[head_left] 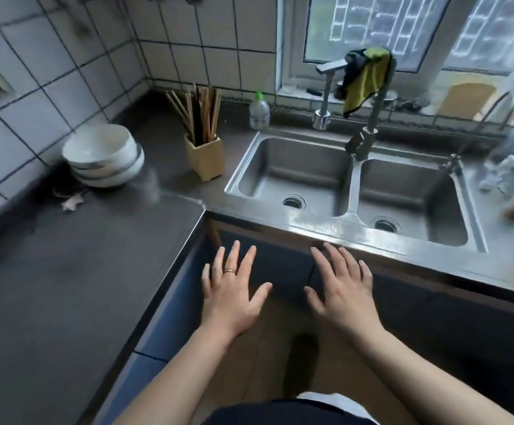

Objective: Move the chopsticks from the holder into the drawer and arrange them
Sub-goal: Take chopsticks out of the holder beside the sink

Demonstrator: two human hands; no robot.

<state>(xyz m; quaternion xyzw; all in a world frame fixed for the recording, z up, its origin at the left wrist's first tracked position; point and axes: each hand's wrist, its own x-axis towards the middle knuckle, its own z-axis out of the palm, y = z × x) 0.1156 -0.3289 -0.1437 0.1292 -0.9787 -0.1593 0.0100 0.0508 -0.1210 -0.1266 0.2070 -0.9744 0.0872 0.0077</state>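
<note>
Several wooden chopsticks (pixel 199 113) stand upright in a pale square wooden holder (pixel 206 161) on the dark counter, just left of the sink. My left hand (pixel 234 289) and my right hand (pixel 341 286) hover flat with fingers spread, palms down, in front of the dark cabinet fronts (pixel 280 259) below the counter edge. Both hands hold nothing and are well short of the holder. No open drawer shows.
A stack of white bowls (pixel 104 154) sits in the counter corner by the tiled wall. A steel double sink (pixel 354 191) lies to the right, with a faucet (pixel 369 118), a yellow cloth (pixel 366 78) and a soap bottle (pixel 259 111). Clutter fills the far right.
</note>
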